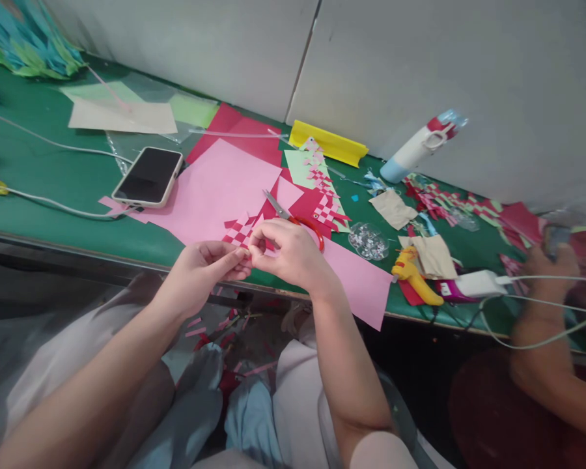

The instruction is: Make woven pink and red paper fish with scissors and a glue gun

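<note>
Head view, left hand: the left hand (209, 270) is pinching, thumb against finger, at the lower edge of the red-and-pink weave (238, 232).
Right hand: the right hand (289, 253) is closing its thumb and forefinger on the same edge, its fingertips meeting the left ones; its fingers are hiding part of the weave.
Weave: it is showing at the near edge of the green bench (53, 172), just beyond the fingertips.
Scissors: the scissors (284, 212) are lying just beyond the right hand, blades pointing away and leftward.
Pink sheet: the pink sheet (224, 176) is spreading beyond the hands, the phone (149, 174) lying screen-up at its left side.
Checked pieces: the checked pieces (327, 210) are lying beyond the scissors.
Right side: the packet (370, 241) is lying near the glue gun (413, 273); the bottle (415, 151) is leaning farther back.
Co-worker: another person's hand (549, 264) is holding a dark object at far right.
</note>
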Tool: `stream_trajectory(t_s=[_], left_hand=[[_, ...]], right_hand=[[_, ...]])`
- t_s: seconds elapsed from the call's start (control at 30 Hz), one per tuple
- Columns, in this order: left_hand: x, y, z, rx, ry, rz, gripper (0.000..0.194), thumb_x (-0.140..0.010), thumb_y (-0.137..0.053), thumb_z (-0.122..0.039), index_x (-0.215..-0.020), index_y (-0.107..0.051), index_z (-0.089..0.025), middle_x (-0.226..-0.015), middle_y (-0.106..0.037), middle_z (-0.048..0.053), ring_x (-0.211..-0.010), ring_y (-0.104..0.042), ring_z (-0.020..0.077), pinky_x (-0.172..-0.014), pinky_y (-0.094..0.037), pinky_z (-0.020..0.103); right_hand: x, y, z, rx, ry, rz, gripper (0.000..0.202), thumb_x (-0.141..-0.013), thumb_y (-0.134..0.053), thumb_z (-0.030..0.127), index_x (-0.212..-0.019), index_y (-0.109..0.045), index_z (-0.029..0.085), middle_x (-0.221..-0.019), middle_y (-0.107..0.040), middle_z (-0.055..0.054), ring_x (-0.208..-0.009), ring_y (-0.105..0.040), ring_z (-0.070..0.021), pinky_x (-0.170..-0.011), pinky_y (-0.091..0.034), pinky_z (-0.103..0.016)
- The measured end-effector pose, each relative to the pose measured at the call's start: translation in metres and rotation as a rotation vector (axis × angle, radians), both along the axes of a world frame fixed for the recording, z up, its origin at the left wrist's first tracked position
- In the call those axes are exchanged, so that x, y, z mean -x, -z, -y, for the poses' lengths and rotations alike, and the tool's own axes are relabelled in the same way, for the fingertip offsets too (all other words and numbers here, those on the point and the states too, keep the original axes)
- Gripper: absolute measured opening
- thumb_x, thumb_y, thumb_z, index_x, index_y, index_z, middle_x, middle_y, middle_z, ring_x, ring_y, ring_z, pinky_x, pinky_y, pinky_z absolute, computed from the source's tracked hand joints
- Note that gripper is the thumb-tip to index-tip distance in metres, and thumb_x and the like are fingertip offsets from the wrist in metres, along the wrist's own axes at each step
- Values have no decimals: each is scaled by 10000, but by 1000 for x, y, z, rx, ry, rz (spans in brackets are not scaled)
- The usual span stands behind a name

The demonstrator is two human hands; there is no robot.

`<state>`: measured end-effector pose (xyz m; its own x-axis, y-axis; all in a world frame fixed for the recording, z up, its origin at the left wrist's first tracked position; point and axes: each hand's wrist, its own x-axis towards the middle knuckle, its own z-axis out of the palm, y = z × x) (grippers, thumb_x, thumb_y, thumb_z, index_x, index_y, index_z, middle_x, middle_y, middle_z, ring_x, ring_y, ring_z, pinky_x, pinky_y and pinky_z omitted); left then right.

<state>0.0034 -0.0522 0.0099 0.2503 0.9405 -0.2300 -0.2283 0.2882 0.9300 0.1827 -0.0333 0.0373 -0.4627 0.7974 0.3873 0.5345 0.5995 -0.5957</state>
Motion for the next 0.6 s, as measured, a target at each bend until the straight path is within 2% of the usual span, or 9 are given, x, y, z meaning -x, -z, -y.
stream_trajectory(t_s=[0.17,0.37,0.6], left_hand=[[1,-1,0,17,-32,17,265,-643,-843,-382,-743,-755,-152,-676,-731,22,-611,-675,87,-609,-557,140],[1,2,-1,11,-22,3,255,-668,-827,-379,-756,-754,-151,-675,-729,23,-622,-678,92,-613,-559,146],[3,6,-2,0,-15,-37,249,-698,-805,-397,-760,-746,-163,-703,-739,26,-649,-684,93,-636,-555,147]], right_hand=[[-2,-2,2,-22,1,-23,79,-839,-605,197,-767,-633,182,-767,-675,10,-749,-595,-115,-701,-425,-242],[-2,0,1,29,-45,-48,128,-891,-587,255,-814,-655,178,-810,-693,-11,-765,-603,-125,-699,-433,-257],[-2,4,-1,109,-49,-87,127,-888,-594,262,-823,-653,170,-811,-687,-12,-729,-582,-119,-701,-438,-257]])
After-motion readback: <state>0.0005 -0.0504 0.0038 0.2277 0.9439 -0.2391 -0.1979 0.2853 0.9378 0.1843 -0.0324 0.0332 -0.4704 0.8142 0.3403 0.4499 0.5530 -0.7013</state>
